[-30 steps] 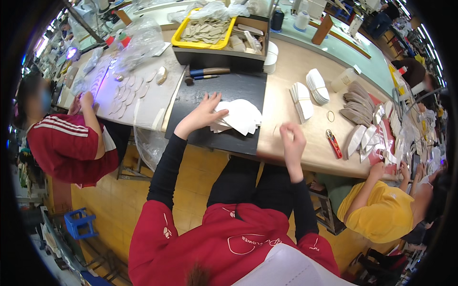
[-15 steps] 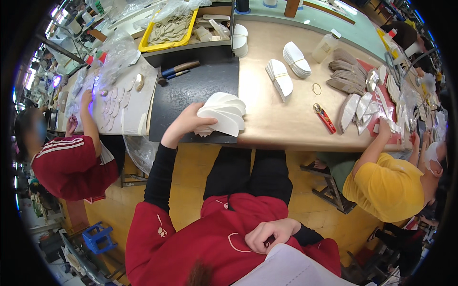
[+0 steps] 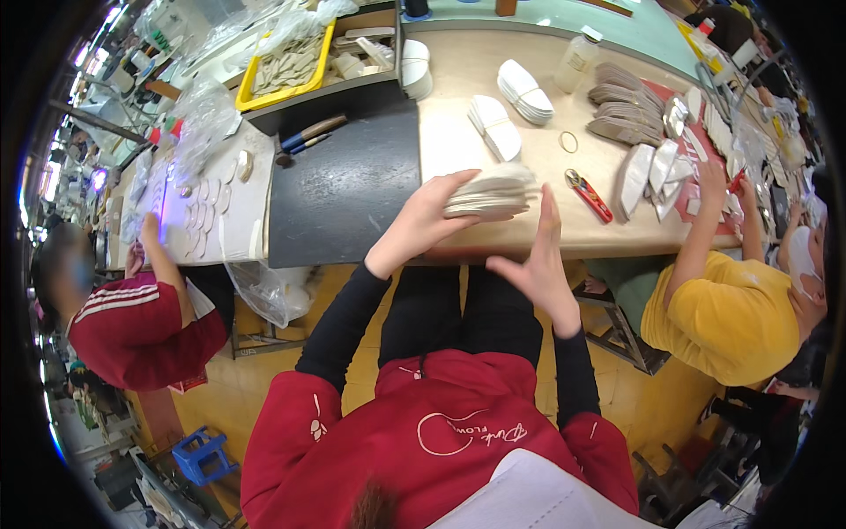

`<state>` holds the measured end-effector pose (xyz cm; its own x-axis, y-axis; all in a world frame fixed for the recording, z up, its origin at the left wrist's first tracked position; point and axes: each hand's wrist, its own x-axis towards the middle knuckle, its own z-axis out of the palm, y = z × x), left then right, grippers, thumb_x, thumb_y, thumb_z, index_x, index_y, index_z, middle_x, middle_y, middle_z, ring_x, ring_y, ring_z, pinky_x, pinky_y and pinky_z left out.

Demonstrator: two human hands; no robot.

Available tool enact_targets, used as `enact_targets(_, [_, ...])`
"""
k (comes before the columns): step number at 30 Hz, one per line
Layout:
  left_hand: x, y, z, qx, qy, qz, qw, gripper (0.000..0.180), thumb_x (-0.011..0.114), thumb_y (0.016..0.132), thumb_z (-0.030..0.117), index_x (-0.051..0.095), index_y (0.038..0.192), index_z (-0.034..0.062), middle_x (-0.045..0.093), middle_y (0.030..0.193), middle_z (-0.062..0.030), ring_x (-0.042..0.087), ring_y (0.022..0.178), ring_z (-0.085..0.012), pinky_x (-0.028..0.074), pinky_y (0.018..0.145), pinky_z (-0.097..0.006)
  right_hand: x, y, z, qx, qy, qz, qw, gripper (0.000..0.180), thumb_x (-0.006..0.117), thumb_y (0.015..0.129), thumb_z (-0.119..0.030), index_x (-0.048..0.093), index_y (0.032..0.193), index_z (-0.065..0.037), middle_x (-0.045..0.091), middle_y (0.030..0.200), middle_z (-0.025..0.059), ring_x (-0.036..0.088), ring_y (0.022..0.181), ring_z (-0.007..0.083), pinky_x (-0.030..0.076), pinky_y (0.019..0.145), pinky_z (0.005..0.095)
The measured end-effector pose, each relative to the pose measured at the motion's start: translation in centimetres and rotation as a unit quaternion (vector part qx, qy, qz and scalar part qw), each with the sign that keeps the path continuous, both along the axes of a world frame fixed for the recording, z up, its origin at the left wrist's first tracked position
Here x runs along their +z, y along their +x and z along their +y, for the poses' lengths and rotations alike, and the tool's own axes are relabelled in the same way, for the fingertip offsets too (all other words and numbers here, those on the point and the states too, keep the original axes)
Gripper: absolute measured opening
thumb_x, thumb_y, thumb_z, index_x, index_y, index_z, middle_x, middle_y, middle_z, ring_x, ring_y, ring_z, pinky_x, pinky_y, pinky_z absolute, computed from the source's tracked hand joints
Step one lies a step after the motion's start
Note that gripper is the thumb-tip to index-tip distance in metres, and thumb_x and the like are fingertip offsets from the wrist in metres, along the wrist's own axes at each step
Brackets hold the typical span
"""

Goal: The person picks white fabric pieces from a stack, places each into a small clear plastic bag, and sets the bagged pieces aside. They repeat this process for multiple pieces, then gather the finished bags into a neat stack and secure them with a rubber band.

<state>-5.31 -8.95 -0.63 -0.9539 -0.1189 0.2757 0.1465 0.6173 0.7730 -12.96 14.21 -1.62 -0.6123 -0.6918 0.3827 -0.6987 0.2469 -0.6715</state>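
A thick stack of white insole-shaped pieces [image 3: 490, 192] is gripped in my left hand [image 3: 425, 224], held above the front edge of the table. To the right of the stack my right hand [image 3: 539, 269] is raised, thumb and fingers spread, with nothing in it; its fingertips come close to the stack's right end. Beyond the stack lie two banded bundles of white pieces, one nearer [image 3: 496, 128] and one farther [image 3: 525, 91]. A loose rubber band [image 3: 568, 142] and a red-handled cutter [image 3: 589, 197] rest to the right.
A black board [image 3: 344, 185] covers the table's left part, with a hammer [image 3: 308, 133] on it. Behind stands a yellow tray [image 3: 242, 103] of small pieces. A clear bottle [image 3: 577, 62] and grey-brown stacks [image 3: 626, 104] are at right. Co-workers sit on both sides.
My left hand has carried the stack rightward from the black board, and the fanned pieces are now closer together. My right hand has risen from my torso to beside the stack, opening.
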Motion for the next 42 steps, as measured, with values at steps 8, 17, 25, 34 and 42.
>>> enact_targets(8, [-3.4,-2.8,0.0,-0.077,0.089,-0.106,0.987,0.077,0.076,0.078,0.007,0.045,0.149,0.0064,0.053,0.141,-0.0184,0.051,0.132,-0.0322,0.038,0.114,-0.038,-5.4,-5.7,-0.1,0.002,0.029,-0.236,0.971,0.116,0.087,0.073,-0.016,0.012,0.159,-0.001,0.022,0.163,0.0220,0.025,0.151,0.0349,0.027,0.122,0.0433])
enact_targets(17, [-3.5,-1.9,0.3,-0.081,0.115,-0.065,0.988,0.076,0.071,0.075,-0.004,0.047,0.146,0.0052,0.049,0.142,-0.0143,0.041,0.138,-0.0329,0.035,0.116,-0.038,-3.7,-5.7,-1.7,-0.005,0.080,-0.144,0.986,0.108,0.086,0.070,-0.009,0.023,0.157,-0.004,0.031,0.154,0.0202,0.031,0.144,0.0392,0.034,0.117,0.0438])
enact_targets(25, [-3.5,-1.9,0.3,-0.081,0.001,-0.079,0.994,0.092,0.076,0.072,0.002,0.036,0.155,0.0075,0.046,0.142,-0.0197,0.041,0.136,-0.0368,0.034,0.117,-0.043,-3.7,-5.1,-2.2,0.010,0.059,-0.020,0.998,0.117,0.089,0.071,-0.024,0.016,0.160,-0.007,0.014,0.162,0.0277,0.016,0.152,0.0432,0.027,0.121,0.0469])
enact_targets(34, [-4.7,-1.5,0.2,-0.042,-0.022,-0.059,0.997,0.091,0.079,0.068,0.006,0.039,0.149,0.0041,0.047,0.138,-0.0172,0.043,0.131,-0.0387,0.037,0.113,-0.045,-2.7,-2.4,-4.0,-0.066,0.020,0.142,0.988,0.096,0.082,0.077,-0.037,0.034,0.155,-0.008,0.033,0.161,0.0150,0.031,0.149,0.0329,0.030,0.120,0.0478])
enact_targets(42, [-4.6,-1.1,1.3,-0.021,-0.066,-0.007,0.998,0.081,0.081,0.070,0.010,0.047,0.142,0.0053,0.047,0.138,-0.0177,0.044,0.131,-0.0380,0.037,0.113,-0.046,-2.3,-2.7,-3.1,-0.025,0.155,0.130,0.979,0.106,0.087,0.070,-0.041,0.034,0.155,-0.006,0.033,0.160,0.0157,0.031,0.149,0.0327,0.027,0.122,0.0494])
